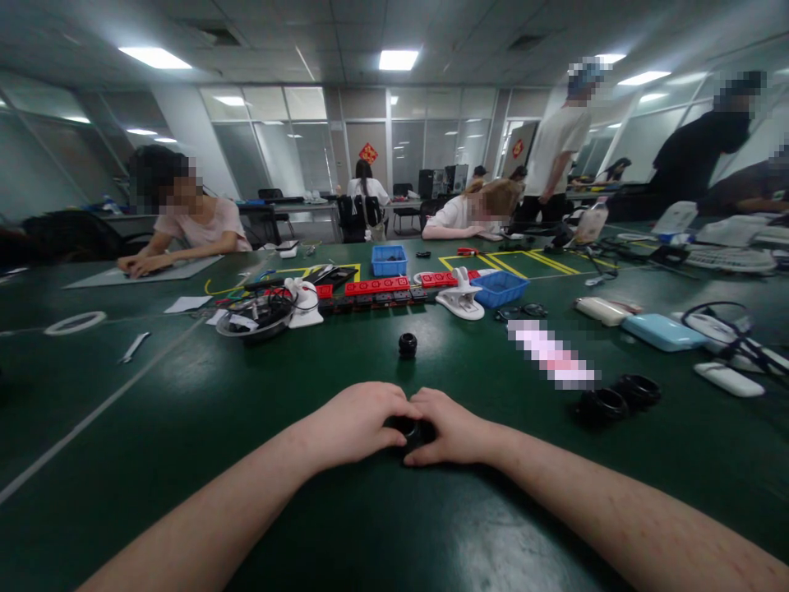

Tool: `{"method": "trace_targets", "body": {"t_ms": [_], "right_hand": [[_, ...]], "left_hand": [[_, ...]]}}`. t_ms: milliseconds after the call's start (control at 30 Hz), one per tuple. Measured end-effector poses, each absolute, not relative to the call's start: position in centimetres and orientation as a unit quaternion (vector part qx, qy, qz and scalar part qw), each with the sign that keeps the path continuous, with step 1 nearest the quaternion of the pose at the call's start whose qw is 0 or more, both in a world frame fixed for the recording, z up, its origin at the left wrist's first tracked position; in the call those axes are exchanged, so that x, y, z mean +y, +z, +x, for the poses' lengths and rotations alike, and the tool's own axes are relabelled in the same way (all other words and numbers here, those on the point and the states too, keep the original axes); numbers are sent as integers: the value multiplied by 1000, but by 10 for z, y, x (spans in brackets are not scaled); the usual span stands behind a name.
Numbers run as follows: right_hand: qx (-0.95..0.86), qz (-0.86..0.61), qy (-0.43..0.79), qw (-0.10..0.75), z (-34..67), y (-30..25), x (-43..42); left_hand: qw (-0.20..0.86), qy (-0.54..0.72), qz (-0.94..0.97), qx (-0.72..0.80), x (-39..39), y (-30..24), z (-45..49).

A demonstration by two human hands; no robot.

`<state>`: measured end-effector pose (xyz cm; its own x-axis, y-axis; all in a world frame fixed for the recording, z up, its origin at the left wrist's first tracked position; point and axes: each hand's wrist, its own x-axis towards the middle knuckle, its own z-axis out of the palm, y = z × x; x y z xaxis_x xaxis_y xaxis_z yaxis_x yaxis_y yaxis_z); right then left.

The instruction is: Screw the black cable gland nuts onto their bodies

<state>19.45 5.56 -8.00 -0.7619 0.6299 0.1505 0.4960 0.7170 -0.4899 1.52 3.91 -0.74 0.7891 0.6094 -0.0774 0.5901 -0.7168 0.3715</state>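
I take the green table (185, 395) as my reference. My left hand (357, 423) and right hand (453, 427) rest on its near strip, about mid-width, and meet thumb to thumb. Toward the table's right side, two black rings (620, 397) lie touching. Farther in toward the table's middle, a small black knob (408, 344) stands upright. Smallest is the black part (407, 427), on the table's near strip: both sets of fingers curl shut around it, and only a dark sliver shows between the thumbs. I cannot tell its long axis or which way it points, because my hands cover it.
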Motion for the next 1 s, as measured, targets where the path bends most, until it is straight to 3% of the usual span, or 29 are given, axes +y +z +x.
{"method": "trace_targets", "body": {"t_ms": [600, 1000], "right_hand": [[-909, -311, 231, 153, 194, -76, 53], [-913, -313, 215, 150, 194, -80, 55]], "left_hand": [[64, -16, 885, 461, 23, -6, 35], [71, -32, 865, 496, 20, 2, 44]]}}
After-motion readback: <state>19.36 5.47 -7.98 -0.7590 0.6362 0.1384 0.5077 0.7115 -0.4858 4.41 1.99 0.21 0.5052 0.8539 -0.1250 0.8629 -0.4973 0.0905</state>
